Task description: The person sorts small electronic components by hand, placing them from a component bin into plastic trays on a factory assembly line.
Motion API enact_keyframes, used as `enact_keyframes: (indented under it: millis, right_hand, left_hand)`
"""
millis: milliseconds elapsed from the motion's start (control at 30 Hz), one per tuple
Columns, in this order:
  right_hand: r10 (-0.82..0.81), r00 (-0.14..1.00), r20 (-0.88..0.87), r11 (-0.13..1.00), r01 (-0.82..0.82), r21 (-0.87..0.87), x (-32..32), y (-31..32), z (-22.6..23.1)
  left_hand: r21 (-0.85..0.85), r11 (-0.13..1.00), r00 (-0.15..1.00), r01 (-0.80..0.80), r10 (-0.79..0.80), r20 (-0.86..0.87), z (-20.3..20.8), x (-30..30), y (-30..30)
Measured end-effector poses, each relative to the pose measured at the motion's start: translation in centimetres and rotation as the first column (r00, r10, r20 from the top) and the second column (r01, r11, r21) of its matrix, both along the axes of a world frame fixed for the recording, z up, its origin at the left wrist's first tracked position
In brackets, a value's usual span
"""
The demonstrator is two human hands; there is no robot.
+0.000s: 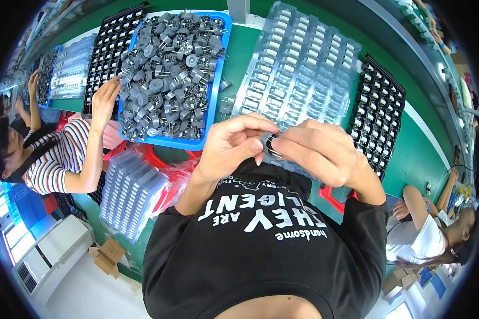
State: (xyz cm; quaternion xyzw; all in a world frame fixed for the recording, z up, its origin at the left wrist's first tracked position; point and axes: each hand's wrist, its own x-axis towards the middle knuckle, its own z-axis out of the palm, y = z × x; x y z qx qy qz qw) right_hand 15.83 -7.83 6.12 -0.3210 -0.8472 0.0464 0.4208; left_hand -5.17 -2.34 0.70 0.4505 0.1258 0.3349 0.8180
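Between my two hands, in front of my chest, is a small round grey plastic part (267,142) with metal pins. My left hand (229,142) pinches it from the left with thumb and forefinger. From the right, my right hand (324,151) closes its fingertips on the part's pin side, hiding much of it. Just beyond my hands lies a clear plastic blister tray (298,64) with rows of small white and metal pieces. Left of it a blue bin (224,48) is heaped with similar grey pinned parts (167,74).
To the right lies a black tray (378,114) of small pieces, with another black tray (109,50) beyond the bin. A co-worker's hand (105,98) touches the bin's left side. Stacked clear trays (130,194) stand at lower left. Another person (426,223) sits at right.
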Motion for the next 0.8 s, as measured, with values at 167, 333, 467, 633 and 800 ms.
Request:
enact_keyframes:
  millis: [167, 333, 467, 633, 800]
  right_hand:
    - [0.002, 1.0, -0.015, 1.0, -0.002, -0.003, 0.2, -0.1, -0.4]
    - [-0.05, 0.999, -0.011, 0.995, 0.049, -0.09, 0.4, -0.7, 0.0]
    - [-0.227, 0.964, -0.139, 0.953, 0.19, -0.236, -0.2, -1.4, -1.3]
    - [-0.556, 0.703, -0.443, 0.796, 0.298, -0.527, -0.9, -4.8, -4.4]
    - [-0.881, 0.468, -0.064, 0.469, 0.849, -0.243, 5.4, -11.6, -6.4]
  left_hand:
    - [-0.009, 1.0, 1.0, -0.002, 0.002, -0.008, 0.1, 0.1, -0.2]
    - [-0.118, 0.991, 0.998, 0.064, -0.066, -0.01, 0.1, 0.3, -0.4]
    - [0.024, 0.975, 0.975, -0.22, 0.219, 0.037, -1.2, 1.8, -1.0]
    - [0.046, 0.984, 0.967, -0.17, 0.175, -0.187, -1.7, 3.6, -2.4]
    - [0.657, 0.753, 0.825, 0.026, 0.355, -0.44, -0.3, 4.4, -1.8]
